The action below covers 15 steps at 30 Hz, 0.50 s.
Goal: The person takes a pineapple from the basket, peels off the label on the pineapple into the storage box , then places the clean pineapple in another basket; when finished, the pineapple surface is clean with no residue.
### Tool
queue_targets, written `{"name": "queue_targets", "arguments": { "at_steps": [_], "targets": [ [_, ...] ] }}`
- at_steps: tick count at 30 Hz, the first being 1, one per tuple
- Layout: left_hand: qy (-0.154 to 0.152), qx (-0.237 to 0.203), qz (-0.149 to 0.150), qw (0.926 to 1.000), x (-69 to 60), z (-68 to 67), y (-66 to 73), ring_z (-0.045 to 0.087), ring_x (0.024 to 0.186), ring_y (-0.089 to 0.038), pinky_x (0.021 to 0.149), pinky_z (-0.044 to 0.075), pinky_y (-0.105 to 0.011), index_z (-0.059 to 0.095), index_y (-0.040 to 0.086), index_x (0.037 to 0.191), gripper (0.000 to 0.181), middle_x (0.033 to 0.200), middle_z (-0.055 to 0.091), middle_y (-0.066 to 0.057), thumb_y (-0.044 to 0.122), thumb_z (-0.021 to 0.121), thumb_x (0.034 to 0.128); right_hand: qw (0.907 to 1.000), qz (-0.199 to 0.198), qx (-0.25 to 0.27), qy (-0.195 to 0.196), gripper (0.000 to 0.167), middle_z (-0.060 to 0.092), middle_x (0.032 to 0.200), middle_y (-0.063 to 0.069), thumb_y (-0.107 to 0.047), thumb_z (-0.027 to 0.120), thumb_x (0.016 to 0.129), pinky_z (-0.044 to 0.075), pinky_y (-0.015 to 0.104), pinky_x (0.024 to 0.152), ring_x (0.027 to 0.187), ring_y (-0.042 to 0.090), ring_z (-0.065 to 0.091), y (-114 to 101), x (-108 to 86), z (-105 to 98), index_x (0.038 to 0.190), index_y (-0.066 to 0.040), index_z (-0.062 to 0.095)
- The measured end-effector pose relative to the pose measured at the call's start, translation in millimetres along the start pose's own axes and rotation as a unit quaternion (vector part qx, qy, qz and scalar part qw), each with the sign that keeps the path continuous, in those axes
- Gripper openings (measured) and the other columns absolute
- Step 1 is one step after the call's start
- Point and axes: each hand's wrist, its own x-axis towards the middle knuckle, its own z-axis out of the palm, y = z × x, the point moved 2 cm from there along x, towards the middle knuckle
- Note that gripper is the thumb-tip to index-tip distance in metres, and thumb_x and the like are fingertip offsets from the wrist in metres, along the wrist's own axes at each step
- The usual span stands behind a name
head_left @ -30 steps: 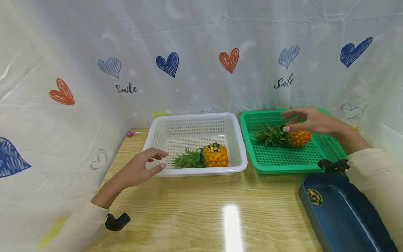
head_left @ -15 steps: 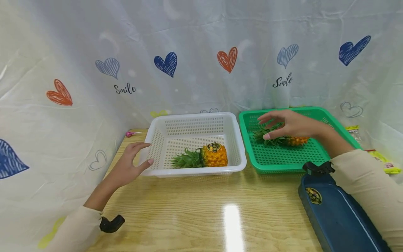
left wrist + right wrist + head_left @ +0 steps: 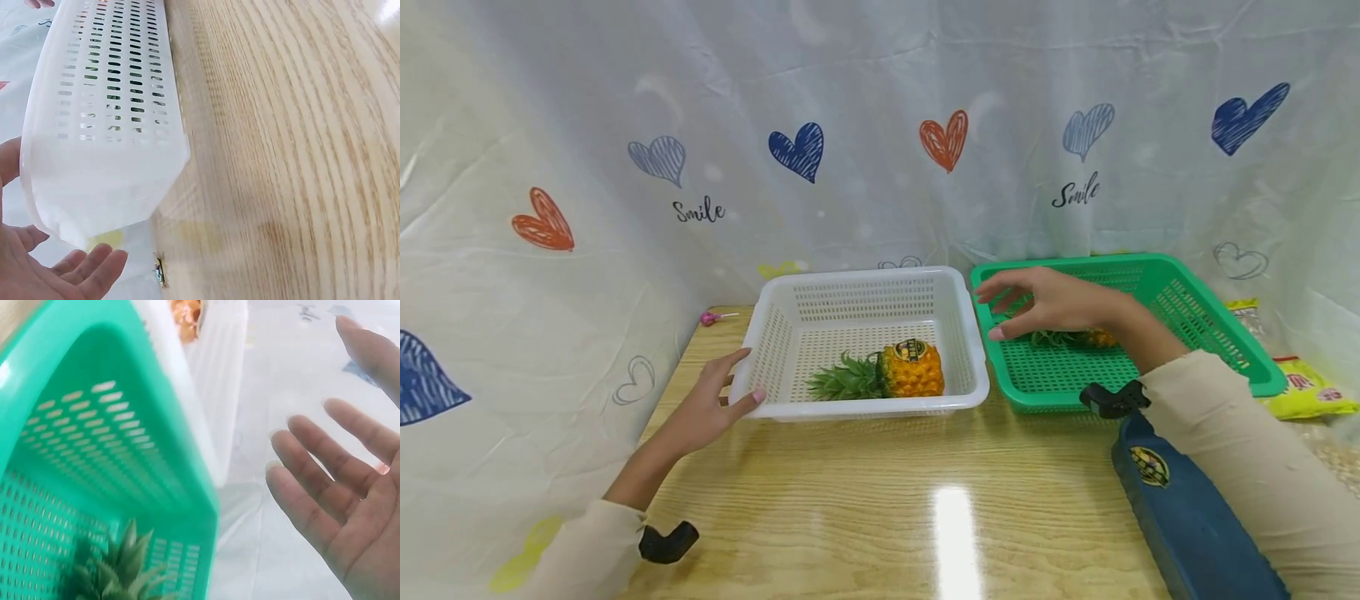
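A white basket (image 3: 865,410) holds a pineapple (image 3: 913,372) lying on its side, leaves to the left. My left hand (image 3: 706,410) is at that basket's left end, thumb and fingers spread about the near-left corner; in the left wrist view the hand (image 3: 56,269) has its fingers beside the basket wall (image 3: 106,181). Above the left part of the green basket (image 3: 1075,400) hovers my right hand (image 3: 1056,302), fingers loosely bent and holding nothing. Partly hidden beneath it lies a second pineapple (image 3: 1099,337); its leaves (image 3: 125,569) show in the right wrist view.
A dark blue tray (image 3: 1195,517) stands at the front right, partly under my right sleeve. Yellow packaging (image 3: 1311,392) lies right of the green basket. A pink lollipop (image 3: 709,318) sits behind the white basket's left side. A patterned curtain (image 3: 865,200) hangs behind.
My right hand has moved left over the green basket, from above its pineapple toward the white basket. My left hand has drawn back left to the white basket's left end.
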Motion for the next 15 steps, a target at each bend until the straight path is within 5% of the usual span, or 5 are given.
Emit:
{"name": "queue_targets", "arguments": {
  "at_steps": [7, 15],
  "targets": [
    [-0.009, -0.04, 0.009, 0.9991, 0.2, 3.9, -5.5, 0.051, 0.127, -0.05, 0.088, 0.054, -0.046, 0.011, 0.003, 0.16, 0.078, 0.151, 0.031, -0.03, 0.025, 0.059, 0.1029, 0.9997, -0.017, 0.002, -0.019, 0.061, 0.055, 0.143, 0.013, -0.03, 0.077, 0.09, 0.052, 0.047, 0.099, 0.123, 0.031, 0.059, -5.7, 19.5, 9.8, 0.144, -0.013, 0.052],
    [-0.026, -0.078, 0.006, 0.9966, 1.5, 5.7, -8.1, 0.047, 0.133, -0.051, 0.094, 0.052, -0.047, 0.006, 0.007, 0.161, 0.08, 0.153, 0.032, -0.03, 0.025, 0.058, 0.1033, 0.999, -0.016, -0.022, -0.036, 0.064, 0.056, 0.14, 0.009, -0.033, 0.078, 0.089, 0.053, 0.045, 0.098, 0.123, 0.031, 0.059, -10.9, 42.6, 22.7, 0.145, -0.014, 0.052]
  ]
}}
